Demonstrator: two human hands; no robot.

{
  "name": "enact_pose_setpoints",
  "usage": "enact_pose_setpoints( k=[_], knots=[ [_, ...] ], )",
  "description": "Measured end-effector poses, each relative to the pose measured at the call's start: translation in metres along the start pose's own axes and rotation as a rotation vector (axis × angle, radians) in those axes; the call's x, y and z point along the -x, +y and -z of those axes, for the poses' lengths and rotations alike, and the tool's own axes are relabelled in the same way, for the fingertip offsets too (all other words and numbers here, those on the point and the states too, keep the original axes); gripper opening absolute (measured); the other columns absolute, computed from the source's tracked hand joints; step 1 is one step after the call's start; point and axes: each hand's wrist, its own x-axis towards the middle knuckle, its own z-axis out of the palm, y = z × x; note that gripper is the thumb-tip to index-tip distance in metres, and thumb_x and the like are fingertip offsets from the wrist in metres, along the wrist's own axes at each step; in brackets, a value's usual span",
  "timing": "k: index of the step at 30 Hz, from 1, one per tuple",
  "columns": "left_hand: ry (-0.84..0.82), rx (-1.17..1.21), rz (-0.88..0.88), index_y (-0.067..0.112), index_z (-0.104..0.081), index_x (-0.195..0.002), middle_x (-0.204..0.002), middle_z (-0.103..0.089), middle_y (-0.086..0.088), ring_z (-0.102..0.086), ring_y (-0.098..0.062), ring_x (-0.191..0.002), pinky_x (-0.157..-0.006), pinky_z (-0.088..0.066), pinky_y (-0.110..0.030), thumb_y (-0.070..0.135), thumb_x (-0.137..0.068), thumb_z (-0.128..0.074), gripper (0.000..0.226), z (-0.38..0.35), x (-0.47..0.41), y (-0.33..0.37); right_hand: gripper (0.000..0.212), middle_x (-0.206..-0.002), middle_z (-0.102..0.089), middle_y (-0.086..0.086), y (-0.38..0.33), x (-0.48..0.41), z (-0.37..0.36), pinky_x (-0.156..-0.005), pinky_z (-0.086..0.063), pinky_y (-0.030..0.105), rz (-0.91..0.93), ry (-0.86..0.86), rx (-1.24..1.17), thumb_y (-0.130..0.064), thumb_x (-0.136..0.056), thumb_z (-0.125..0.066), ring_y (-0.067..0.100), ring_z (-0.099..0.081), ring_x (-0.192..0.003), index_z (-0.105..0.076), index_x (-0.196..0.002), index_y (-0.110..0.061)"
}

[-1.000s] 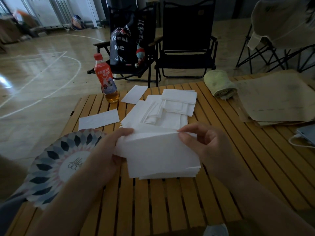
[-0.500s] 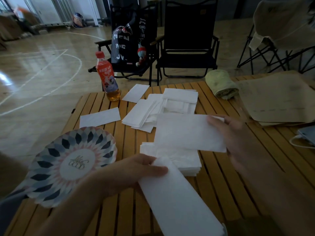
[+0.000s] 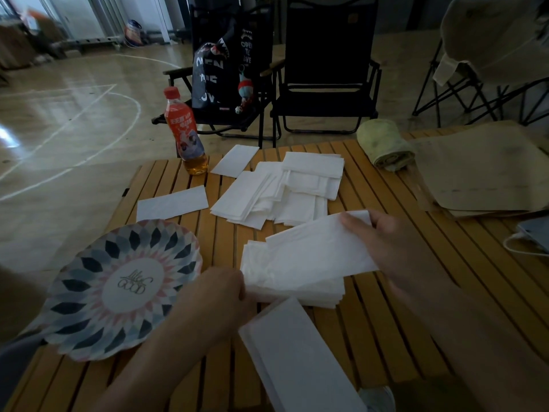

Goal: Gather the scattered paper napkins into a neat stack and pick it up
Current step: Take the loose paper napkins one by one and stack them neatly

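A stack of white paper napkins (image 3: 300, 288) lies on the wooden slat table in front of me. My right hand (image 3: 386, 248) pinches one napkin (image 3: 320, 248) by its right end and holds it flat over the stack. My left hand (image 3: 219, 295) grips the stack's left edge. A long folded napkin (image 3: 294, 358) lies near the table's front edge, just below my left hand. Farther back sits a loose pile of napkins (image 3: 282, 191), with single napkins at the left (image 3: 172, 203) and near the bottle (image 3: 236, 160).
A patterned paper plate (image 3: 89, 292) sits at the left. A red-labelled drink bottle (image 3: 185, 135) stands at the back left. A rolled green towel (image 3: 384, 147), brown paper bags (image 3: 481, 171) and a cabled device (image 3: 534, 233) occupy the right. Folding chairs (image 3: 323, 69) stand beyond.
My right hand has brought the single napkin down and toward me onto the stack. My left hand let go of the long napkin and moved up to the stack's left edge.
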Motion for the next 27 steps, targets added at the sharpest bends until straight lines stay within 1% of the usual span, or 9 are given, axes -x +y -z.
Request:
enact_pose_setpoints(
  k=[4, 7, 11, 13, 15, 17, 22, 24, 27],
  knots=[
    [0.217, 0.406, -0.016, 0.029, -0.055, -0.091, -0.076, -0.06, 0.012, -0.059, -0.004, -0.066, -0.056, -0.041, -0.018, 0.061, -0.093, -0.035, 0.038, 0.019, -0.013, -0.003, 0.017, -0.092, -0.077, -0.004, -0.001, 0.0, -0.002, -0.061, -0.057, 0.021, -0.056, -0.048, -0.087, -0.036, -0.091, -0.069, 0.011, -0.073, -0.082, -0.073, -0.101, -0.023],
    [0.065, 0.957, -0.005, 0.03, -0.06, -0.097, -0.085, -0.067, 0.01, -0.064, -0.009, -0.078, -0.062, -0.048, -0.022, 0.071, -0.079, -0.037, 0.051, 0.029, -0.015, 0.006, 0.019, -0.094, -0.077, -0.002, -0.001, 0.002, -0.006, -0.062, -0.058, 0.024, -0.11, -0.083, -0.184, -0.037, -0.089, -0.071, 0.014, -0.074, -0.083, -0.074, -0.101, -0.023],
    [0.004, 1.339, 0.073, 0.028, -0.071, -0.095, -0.089, -0.075, 0.012, -0.07, -0.016, -0.091, -0.085, -0.058, -0.038, 0.055, -0.085, -0.063, 0.03, 0.014, -0.017, 0.011, 0.018, -0.088, -0.078, -0.002, 0.001, 0.004, -0.012, -0.055, -0.056, 0.022, -0.196, -0.093, -0.271, -0.036, -0.087, -0.072, 0.012, -0.075, -0.074, -0.074, -0.098, -0.022],
    [0.123, 1.317, 0.133, 0.025, -0.074, -0.092, -0.085, -0.074, 0.01, -0.07, -0.016, -0.087, -0.079, -0.059, -0.033, 0.044, -0.091, -0.064, 0.021, 0.008, -0.024, 0.011, 0.018, -0.088, -0.078, -0.001, 0.003, 0.005, -0.014, -0.055, -0.057, 0.022, -0.207, -0.095, -0.252, -0.036, -0.089, -0.071, 0.013, -0.075, -0.074, -0.074, -0.097, -0.02],
    [0.231, 1.252, 0.159, 0.023, -0.072, -0.086, -0.078, -0.072, 0.007, -0.068, -0.013, -0.076, -0.057, -0.054, -0.018, 0.041, -0.095, -0.06, 0.023, 0.005, -0.032, 0.01, 0.023, -0.093, -0.078, 0.001, 0.007, 0.005, -0.015, -0.058, -0.058, 0.024, -0.191, -0.105, -0.147, -0.038, -0.091, -0.068, 0.016, -0.075, -0.08, -0.073, -0.102, -0.018],
    [0.293, 1.181, 0.159, 0.023, -0.068, -0.086, -0.08, -0.068, 0.002, -0.065, -0.016, -0.073, -0.047, -0.049, -0.017, 0.039, -0.098, -0.055, 0.023, 0.002, -0.039, 0.007, 0.025, -0.096, -0.077, 0.001, 0.011, 0.006, -0.014, -0.059, -0.058, 0.025, -0.175, -0.136, 0.008, -0.038, -0.093, -0.066, 0.018, -0.074, -0.084, -0.071, -0.107, -0.017],
    [0.38, 0.801, 0.11, 0.026, -0.061, -0.092, -0.088, -0.062, 0.01, -0.06, -0.008, -0.083, -0.067, -0.047, -0.024, 0.045, -0.1, -0.047, 0.025, -0.017, -0.052, -0.001, 0.021, -0.098, -0.073, -0.003, 0.026, 0.001, -0.01, -0.057, -0.06, 0.028, -0.09, -0.164, 0.373, -0.035, -0.095, -0.063, 0.014, -0.072, -0.08, -0.066, -0.11, -0.021],
    [0.399, 0.659, 0.075, 0.026, -0.059, -0.098, -0.086, -0.059, 0.014, -0.057, -0.001, -0.08, -0.064, -0.042, -0.021, 0.05, -0.101, -0.041, 0.029, -0.024, -0.054, -0.001, 0.024, -0.097, -0.071, -0.006, 0.033, -0.004, -0.009, -0.059, -0.059, 0.027, -0.059, -0.139, 0.548, -0.041, -0.095, -0.061, 0.01, -0.07, -0.08, -0.065, -0.111, -0.023],
    [0.423, 0.432, 0.05, 0.033, -0.048, -0.086, -0.074, -0.053, 0.014, -0.052, 0.002, -0.067, -0.055, -0.032, -0.015, 0.055, -0.1, -0.034, 0.03, -0.031, -0.054, 0.001, 0.029, -0.089, -0.068, -0.008, 0.041, -0.011, -0.009, -0.054, -0.054, 0.022, -0.057, -0.137, 0.746, -0.051, -0.095, -0.056, 0.008, -0.068, -0.073, -0.064, -0.104, -0.025]
  ],
)
